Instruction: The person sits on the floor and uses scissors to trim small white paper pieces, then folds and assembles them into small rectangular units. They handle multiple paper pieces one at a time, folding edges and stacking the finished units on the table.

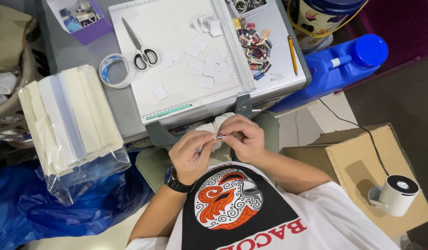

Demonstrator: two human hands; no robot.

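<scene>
Nearest the head camera, the person's white T-shirt with a black panel and an orange-and-white mask print (232,203) is filling the bottom of the view. Just above it both hands are meeting over the lap, in front of the grey desk (75,51). The left hand (191,155), a black watch at its wrist, and the right hand (244,139) are each pinching one end of a small thin card slip with a dark edge (219,136); both grips are clenched on it, fingertips only. I judge the slip to be very light, bendable and easy to crease, so it is best taken by its edges between thumb and forefinger, as the hands are doing. A wad of white cloth or paper (216,124) is showing just behind the fingers.

Counting further up the desk: one pair of scissors with black-and-white handles (139,46), one roll of clear tape (115,70), one white paper trimmer board with a ruled edge (177,55), one yellow pencil (292,54), one purple box (86,21). Roughly a dozen small white paper squares (209,67) are lying loose on the board, and a heap of small colourful printed slips (255,48), too many to count, is sitting beside the rail. One clear bag of long cream strips (70,120) is overhanging the desk's left end.
</scene>
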